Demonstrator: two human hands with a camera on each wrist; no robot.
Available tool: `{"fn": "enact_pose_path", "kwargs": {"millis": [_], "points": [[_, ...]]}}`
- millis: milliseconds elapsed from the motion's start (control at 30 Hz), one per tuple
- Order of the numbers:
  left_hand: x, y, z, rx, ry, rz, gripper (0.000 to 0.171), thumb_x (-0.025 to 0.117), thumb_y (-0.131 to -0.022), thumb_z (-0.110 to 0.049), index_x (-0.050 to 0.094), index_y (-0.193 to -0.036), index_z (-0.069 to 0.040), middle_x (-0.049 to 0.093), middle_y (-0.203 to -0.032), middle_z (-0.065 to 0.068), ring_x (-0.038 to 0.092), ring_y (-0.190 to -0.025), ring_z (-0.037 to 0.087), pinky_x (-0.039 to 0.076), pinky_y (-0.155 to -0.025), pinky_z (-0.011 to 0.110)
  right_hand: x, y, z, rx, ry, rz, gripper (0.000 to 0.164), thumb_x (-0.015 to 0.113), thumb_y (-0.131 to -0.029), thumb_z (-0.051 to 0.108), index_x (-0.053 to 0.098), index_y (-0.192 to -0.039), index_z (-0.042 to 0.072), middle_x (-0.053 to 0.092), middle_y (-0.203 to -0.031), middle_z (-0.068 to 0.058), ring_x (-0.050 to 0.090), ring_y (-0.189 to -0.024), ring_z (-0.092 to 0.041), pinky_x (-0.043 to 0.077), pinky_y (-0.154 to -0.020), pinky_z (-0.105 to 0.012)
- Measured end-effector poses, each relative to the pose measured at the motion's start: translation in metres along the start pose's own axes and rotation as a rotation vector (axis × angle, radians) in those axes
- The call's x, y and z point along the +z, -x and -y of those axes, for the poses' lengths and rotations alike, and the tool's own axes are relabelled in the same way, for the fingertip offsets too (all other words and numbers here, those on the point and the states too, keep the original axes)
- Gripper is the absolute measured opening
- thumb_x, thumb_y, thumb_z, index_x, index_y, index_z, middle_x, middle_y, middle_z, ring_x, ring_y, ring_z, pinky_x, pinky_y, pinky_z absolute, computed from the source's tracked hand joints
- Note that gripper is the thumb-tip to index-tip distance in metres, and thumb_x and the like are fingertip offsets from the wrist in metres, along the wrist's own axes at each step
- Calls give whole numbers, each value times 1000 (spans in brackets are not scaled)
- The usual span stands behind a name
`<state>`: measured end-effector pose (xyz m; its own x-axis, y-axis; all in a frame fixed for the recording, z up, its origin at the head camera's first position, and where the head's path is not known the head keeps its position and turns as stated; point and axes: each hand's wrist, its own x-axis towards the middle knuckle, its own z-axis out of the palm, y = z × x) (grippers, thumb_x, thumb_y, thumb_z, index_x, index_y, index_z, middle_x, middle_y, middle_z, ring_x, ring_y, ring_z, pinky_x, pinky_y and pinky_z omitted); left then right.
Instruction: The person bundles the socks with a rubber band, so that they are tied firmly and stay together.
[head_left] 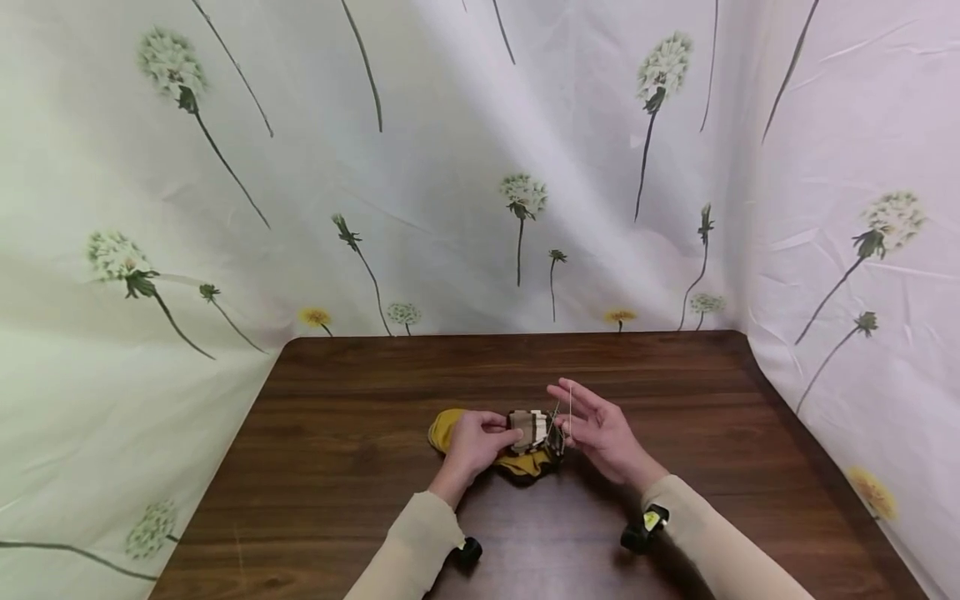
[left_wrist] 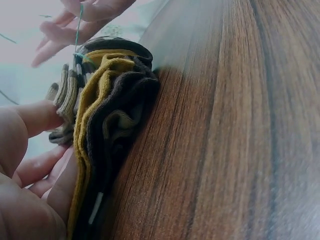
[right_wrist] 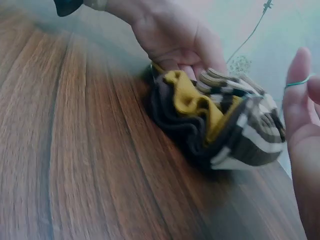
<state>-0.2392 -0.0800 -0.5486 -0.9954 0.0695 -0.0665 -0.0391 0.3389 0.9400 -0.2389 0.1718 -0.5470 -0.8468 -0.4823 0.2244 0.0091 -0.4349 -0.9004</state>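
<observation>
A folded bundle of socks (head_left: 529, 464) lies on the table, mustard yellow with dark edging and a brown, white and black striped part (right_wrist: 257, 135). My left hand (head_left: 476, 443) grips the bundle from the left, thumb over the striped fold and fingers behind it. At the other end is my right hand (head_left: 600, 429), some of its fingers spread. A thin green rubber band (right_wrist: 298, 82) loops round its fingers and is stretched taut; one strand runs down to the striped end of the socks in the left wrist view.
The dark brown wooden table (head_left: 337, 500) extends all around the hands. Behind it and along the sides hangs a white cloth (head_left: 450, 250) printed with dandelions. A small black device (head_left: 636, 533) is strapped at the right wrist, another (head_left: 468, 552) at the left.
</observation>
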Motion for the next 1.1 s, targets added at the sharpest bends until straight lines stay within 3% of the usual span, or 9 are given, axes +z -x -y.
{"fn": "enact_pose_path", "kwargs": {"millis": [167, 300, 467, 567, 667, 900, 1100], "points": [[0, 0, 0, -6, 19, 7, 35, 90, -85, -19, 76, -106, 5, 78, -97, 14, 72, -80, 16, 59, -66, 30, 11, -5, -6, -55, -11, -40, 71, 56, -100, -16, 21, -162, -11, 36, -165, -25, 61, -128, -16, 57, -98, -32], [0, -1, 2, -8, 32, 12, 35, 89, -85, -19, 76, -107, 5, 78, -98, 14, 72, -81, 16, 60, -67, 31, 17, -9, -9, -83, 64, -57, 74, 63, -97, -13, 22, -159, -16, 35, -163, -32, 56, -138, -20, 49, -110, -39], [0, -2, 4, -4, 44, 9, 33, 89, -85, -17, 76, -106, 6, 78, -96, 14, 72, -81, 16, 59, -66, 30, 12, -9, -12, -171, 335, -2, 82, 75, -88, -14, 29, -156, -16, 43, -160, -25, 52, -142, -28, 46, -111, -41], [1, -3, 4, -2, 41, 7, 32, 89, -84, -16, 76, -104, 6, 78, -95, 15, 71, -80, 15, 59, -65, 29, 8, -7, -13, -243, 530, 61, 85, 81, -83, -14, 34, -154, -14, 43, -157, -26, 49, -143, -37, 45, -111, -47], [1, -3, 2, 1, 37, 1, 32, 90, -84, -15, 76, -102, 7, 78, -94, 15, 70, -78, 15, 58, -64, 29, 7, -7, -12, -269, 649, 90, 90, 86, -79, -12, 36, -154, -12, 41, -155, -28, 46, -142, -47, 45, -110, -53], [0, -2, -1, 6, 20, -6, 31, 90, -84, -15, 76, -102, 6, 78, -92, 14, 69, -75, 14, 58, -63, 29, 7, -8, -10, -296, 773, 104, 95, 92, -74, -6, 38, -152, -6, 41, -155, -25, 47, -138, -50, 48, -105, -60], [1, -1, -1, -4, 23, -6, 33, 90, -83, -16, 76, -103, 6, 78, -92, 14, 69, -73, 13, 57, -62, 28, 9, -9, -12, -303, 873, 124, 100, 97, -74, 9, 37, -154, 2, 40, -156, -17, 47, -137, -46, 49, -107, -56]]}}
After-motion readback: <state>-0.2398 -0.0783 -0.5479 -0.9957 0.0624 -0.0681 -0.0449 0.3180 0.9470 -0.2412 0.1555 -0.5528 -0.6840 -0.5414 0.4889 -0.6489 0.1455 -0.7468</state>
